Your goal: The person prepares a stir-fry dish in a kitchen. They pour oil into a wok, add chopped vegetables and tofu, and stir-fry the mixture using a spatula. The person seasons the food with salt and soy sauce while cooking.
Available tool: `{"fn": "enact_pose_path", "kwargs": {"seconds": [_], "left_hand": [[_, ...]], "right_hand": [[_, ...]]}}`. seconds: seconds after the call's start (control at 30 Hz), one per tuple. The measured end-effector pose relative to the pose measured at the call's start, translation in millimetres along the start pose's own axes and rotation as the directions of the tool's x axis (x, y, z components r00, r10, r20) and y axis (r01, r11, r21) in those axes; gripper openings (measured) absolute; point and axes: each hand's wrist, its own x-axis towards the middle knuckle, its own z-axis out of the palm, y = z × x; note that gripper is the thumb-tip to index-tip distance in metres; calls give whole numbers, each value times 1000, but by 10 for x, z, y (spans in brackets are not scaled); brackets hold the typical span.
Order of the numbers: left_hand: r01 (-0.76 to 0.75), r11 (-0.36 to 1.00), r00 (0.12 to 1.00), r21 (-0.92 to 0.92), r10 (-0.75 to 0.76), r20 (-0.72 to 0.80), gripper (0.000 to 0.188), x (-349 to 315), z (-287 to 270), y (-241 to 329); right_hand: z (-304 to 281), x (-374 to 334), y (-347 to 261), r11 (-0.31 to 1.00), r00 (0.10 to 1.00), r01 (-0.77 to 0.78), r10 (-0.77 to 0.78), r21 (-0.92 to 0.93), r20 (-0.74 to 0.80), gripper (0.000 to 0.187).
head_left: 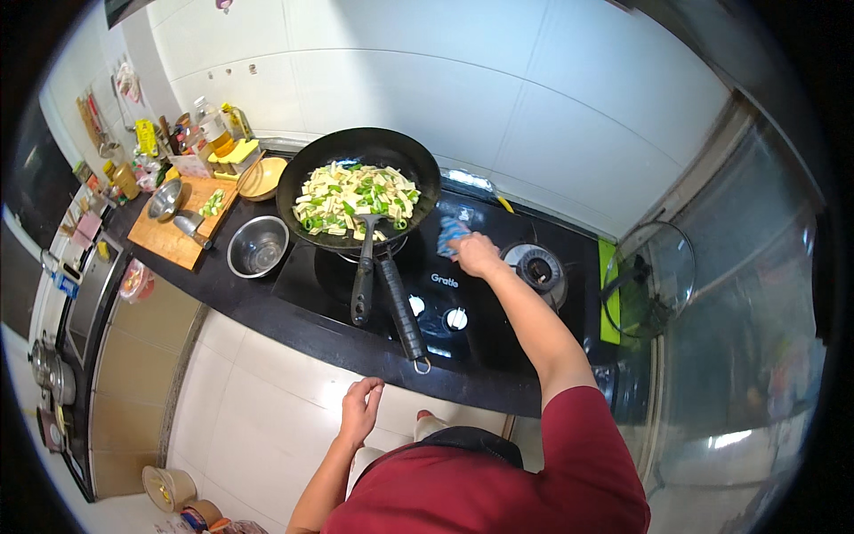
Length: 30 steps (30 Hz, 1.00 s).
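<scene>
Nearby, our left hand [360, 411] hangs by the front edge of the counter [476, 383], its fingers loosely curled; we cannot tell whether they close on anything. Just beyond, the wok handle [402, 307] and the spatula [363, 285] point toward us side by side, left of two white knobs [456, 318]. Farther in, our right hand [480, 255] reaches over the black stove [507, 334], fingers gathered on a bunched blue cloth [451, 238], which rests on the stove between the wok [382, 144] and the right burner [540, 267]. We judge the step in hand to be wiping the surface; the next stroke, we think, calls for even pressure and a path clear of wok and burner. The wok holds a mix of pale strips and green pieces [342, 198]. Farthest off, we see white wall tiles [409, 84].
</scene>
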Motion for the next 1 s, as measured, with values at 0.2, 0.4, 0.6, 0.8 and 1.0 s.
{"fn": "enact_pose_path", "kwargs": {"seconds": [0.2, 0.4, 0.6, 0.8, 1.0], "left_hand": [[-54, 998, 993, -33, 58, 104, 13, 17, -147, -25], [-83, 996, 984, -38, 89, 157, 13, -47, -343, -75], [-68, 997, 969, -31, 74, 234, 15, -58, -465, -181], [-74, 995, 964, -64, 88, 252, 14, 12, -443, -220], [-94, 993, 968, -78, 109, 228, 14, 123, -468, -155]], "right_hand": [[424, -245, -69, 913, 938, 332, -347, 237, 22, 42], [164, -950, -221, 953, 982, 187, -185, 238, -31, 38], [285, -1885, -319, 946, 953, -114, 190, 304, -235, 24], [297, -2566, -609, 869, 946, -98, 232, 484, -225, 18], [-263, -1825, -920, 886, 837, 99, 172, 453, -520, 19]]}}
